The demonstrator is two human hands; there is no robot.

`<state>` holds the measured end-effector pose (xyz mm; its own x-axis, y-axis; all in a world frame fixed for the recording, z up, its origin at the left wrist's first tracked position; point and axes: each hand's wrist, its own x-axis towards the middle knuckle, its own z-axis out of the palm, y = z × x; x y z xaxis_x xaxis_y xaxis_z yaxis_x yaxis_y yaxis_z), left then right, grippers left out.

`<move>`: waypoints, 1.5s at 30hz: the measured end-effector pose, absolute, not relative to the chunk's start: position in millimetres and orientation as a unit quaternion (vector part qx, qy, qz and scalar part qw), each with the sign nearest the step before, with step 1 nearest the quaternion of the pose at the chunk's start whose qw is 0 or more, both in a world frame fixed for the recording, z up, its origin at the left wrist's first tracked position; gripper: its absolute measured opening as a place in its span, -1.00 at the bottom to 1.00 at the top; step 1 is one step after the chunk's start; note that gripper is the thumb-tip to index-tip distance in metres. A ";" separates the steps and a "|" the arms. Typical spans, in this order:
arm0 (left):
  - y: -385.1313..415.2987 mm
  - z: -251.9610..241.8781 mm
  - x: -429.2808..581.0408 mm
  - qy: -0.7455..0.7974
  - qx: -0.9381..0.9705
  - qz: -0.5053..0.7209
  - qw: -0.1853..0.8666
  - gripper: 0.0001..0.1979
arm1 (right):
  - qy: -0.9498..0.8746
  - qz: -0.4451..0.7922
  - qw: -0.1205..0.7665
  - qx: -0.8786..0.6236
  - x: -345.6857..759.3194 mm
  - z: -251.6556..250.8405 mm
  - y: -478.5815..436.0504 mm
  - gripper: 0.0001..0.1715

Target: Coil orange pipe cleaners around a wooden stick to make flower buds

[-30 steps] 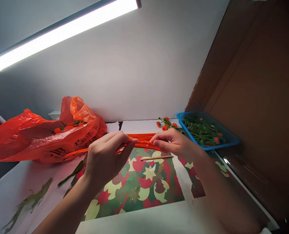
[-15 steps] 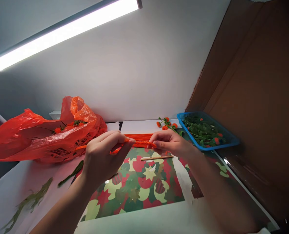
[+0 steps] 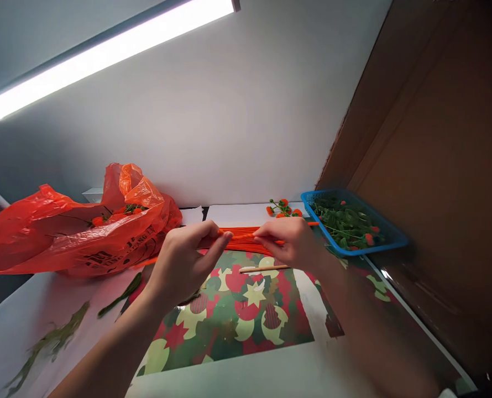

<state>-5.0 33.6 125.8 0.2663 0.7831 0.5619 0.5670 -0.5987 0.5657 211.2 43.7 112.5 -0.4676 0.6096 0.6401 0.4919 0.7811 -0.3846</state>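
My left hand (image 3: 183, 265) and my right hand (image 3: 289, 243) each pinch an orange pipe cleaner (image 3: 240, 236) held level between them above the table. Its right end pokes out past my right hand toward the basket. Just behind it lies a bundle of orange pipe cleaners (image 3: 246, 246) on the patterned paper (image 3: 237, 320). A thin wooden stick (image 3: 265, 268) rests on the paper below my right hand.
A crumpled red plastic bag (image 3: 76, 232) with orange flowers inside sits at the left. A blue basket (image 3: 389, 235) of green stems stands at the right, orange pompom flowers (image 3: 283, 208) beside it. Green pipe cleaners (image 3: 55, 337) lie at the left front. A brown cardboard wall (image 3: 436, 166) rises on the right.
Both hands have lifted slightly and drawn closer together. The pipe cleaner has slid right, so that its end now sticks out beyond my right hand.
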 end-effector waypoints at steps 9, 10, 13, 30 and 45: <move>48.7 114.6 -4.7 0.481 0.687 0.432 0.331 -0.78 | -0.833 0.111 0.407 -0.358 207.3 102.2 54.8 -0.80; 48.4 112.5 -4.2 0.470 0.698 0.446 0.306 -0.75 | -0.817 0.176 0.402 -0.375 208.7 103.5 54.5 -0.80; 46.3 109.0 -3.3 0.415 0.760 0.458 0.203 -0.71 | -0.755 0.344 0.375 -0.413 214.3 108.7 53.0 -0.78; 42.8 116.7 -9.3 0.381 0.864 0.326 -0.038 -0.87 | -0.782 0.312 0.337 -0.421 224.3 130.4 37.9 -0.77; 54.4 112.5 -11.9 0.385 0.820 0.290 0.309 -0.91 | -0.736 0.351 0.347 -0.463 215.5 106.9 55.2 -0.71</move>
